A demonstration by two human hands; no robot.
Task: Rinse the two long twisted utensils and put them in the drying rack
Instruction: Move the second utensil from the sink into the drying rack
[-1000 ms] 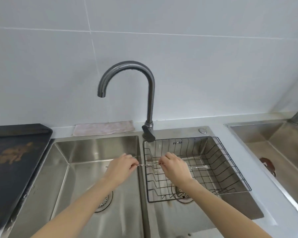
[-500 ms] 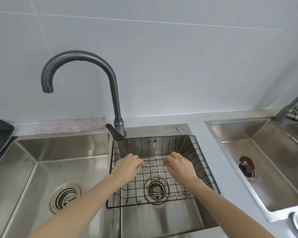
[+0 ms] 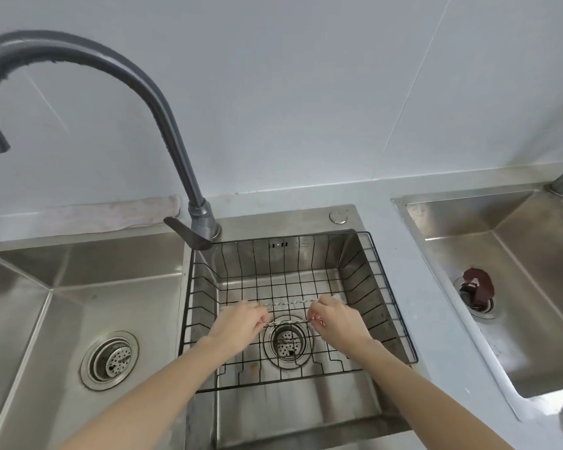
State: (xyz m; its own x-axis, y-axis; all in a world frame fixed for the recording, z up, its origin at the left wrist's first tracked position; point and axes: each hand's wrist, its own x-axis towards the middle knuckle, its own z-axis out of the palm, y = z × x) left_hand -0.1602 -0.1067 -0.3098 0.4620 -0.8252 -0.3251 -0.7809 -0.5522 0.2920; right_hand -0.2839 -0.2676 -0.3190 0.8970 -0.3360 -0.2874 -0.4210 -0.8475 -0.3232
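A black wire drying rack sits in the right basin of the double sink. One long twisted metal utensil lies crosswise on the rack's floor, just beyond my hands. A second twisted utensil stretches between my hands low inside the rack. My left hand pinches its left end and my right hand pinches its right end. Both ends are hidden under my fingers.
A dark curved tap arches left over the left basin, with no water running. A folded cloth lies behind the sink. Another sink with a dark red plug lies to the right.
The view has swung right and closer to the rack. My hands carried the utensil from over the divider into the rack and lowered it near the first utensil.
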